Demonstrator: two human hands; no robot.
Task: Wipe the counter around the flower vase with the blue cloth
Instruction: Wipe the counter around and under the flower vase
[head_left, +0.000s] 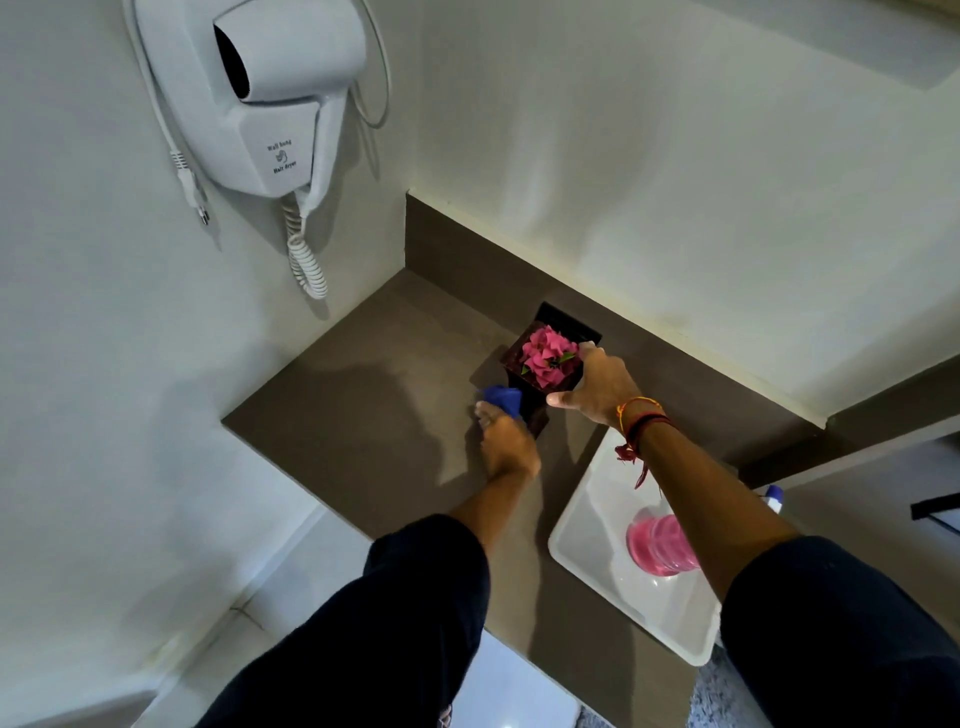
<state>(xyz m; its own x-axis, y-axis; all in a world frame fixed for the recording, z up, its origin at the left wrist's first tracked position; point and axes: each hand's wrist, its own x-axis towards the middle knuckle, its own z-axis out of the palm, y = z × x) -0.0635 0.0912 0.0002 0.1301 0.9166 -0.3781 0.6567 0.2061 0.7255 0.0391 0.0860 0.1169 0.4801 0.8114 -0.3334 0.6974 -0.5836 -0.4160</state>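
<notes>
While my right hand (597, 387) grips the vase (540, 371), my left hand (506, 441) presses the cloth (503, 399) on the counter (363, 395) beside it.

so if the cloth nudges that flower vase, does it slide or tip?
Probably tips before sliding: the flower vase looks tall with a narrow base. The right hand grips its rim, likely steadying it. The blue cloth touches its lower side.

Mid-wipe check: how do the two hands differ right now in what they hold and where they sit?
The left hand presses the blue cloth on the counter at the vase's base; the right hand grips the flower vase at its rim. The left wrist is bare; the right wears thread bracelets. Both arms have dark sleeves.
</notes>
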